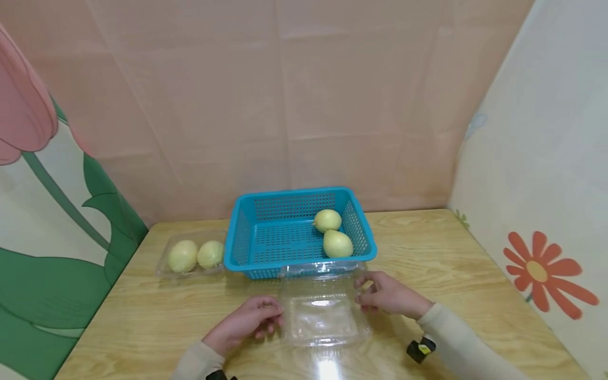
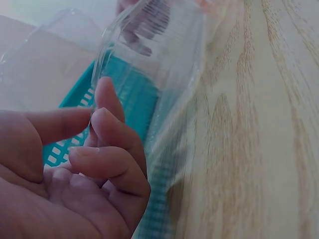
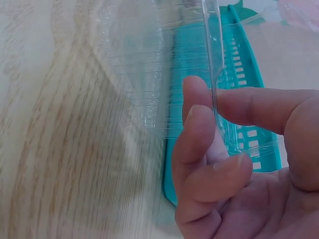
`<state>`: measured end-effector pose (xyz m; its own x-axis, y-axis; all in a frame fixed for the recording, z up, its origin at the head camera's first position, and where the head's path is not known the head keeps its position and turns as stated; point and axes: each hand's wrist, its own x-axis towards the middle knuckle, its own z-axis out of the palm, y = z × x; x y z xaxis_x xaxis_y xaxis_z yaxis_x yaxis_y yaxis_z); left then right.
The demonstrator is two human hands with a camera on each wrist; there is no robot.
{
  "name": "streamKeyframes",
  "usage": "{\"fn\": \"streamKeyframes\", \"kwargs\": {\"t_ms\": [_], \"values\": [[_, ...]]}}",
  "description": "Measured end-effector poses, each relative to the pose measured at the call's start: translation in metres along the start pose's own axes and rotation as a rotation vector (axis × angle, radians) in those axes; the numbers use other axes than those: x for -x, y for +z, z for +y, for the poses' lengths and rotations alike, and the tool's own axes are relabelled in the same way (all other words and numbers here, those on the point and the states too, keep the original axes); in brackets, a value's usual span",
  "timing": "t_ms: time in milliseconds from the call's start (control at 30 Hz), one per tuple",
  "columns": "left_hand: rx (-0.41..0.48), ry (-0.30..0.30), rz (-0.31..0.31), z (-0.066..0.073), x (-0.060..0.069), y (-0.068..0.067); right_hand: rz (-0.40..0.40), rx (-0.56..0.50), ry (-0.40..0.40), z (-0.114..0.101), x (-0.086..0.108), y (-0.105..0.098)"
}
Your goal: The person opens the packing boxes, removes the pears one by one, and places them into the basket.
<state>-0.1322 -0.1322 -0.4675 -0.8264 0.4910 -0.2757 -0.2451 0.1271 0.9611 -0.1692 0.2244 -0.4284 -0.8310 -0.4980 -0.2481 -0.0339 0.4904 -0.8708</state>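
An open clear plastic clamshell box lies on the table in front of the blue basket, its lid raised toward the basket's near rim. My left hand pinches the box's left edge between thumb and fingertips, as the left wrist view shows with the hand close up. On the opposite side, my right hand pinches the right edge; thumb and fingers of that hand meet on the thin rim in the right wrist view. Two pale yellow-green round fruits sit in the basket's right end.
Left of the basket stands another clear plastic box holding two similar fruits. The wooden table meets a pink backdrop behind and a flower-printed panel on the right. A black wrist strap hangs by the right sleeve.
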Motion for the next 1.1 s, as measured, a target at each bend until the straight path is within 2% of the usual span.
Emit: {"fn": "streamKeyframes", "kwargs": {"t_ms": [167,367,733,867,1100], "values": [[0.033,-0.004,-0.008,0.001,0.002,0.000,-0.003,0.002,0.042,0.002,0.006,-0.005],[0.048,-0.022,0.033,0.005,0.005,-0.005,-0.006,0.013,0.053,0.004,0.017,-0.017],[0.087,-0.042,0.111,0.002,0.015,-0.033,0.022,0.022,0.086,0.024,0.036,-0.046],[0.128,-0.028,0.194,0.005,0.018,-0.045,0.019,0.003,0.085,0.032,0.040,-0.060],[0.237,-0.005,0.445,0.006,0.021,-0.060,0.014,0.026,0.102,0.045,0.049,-0.085]]}}
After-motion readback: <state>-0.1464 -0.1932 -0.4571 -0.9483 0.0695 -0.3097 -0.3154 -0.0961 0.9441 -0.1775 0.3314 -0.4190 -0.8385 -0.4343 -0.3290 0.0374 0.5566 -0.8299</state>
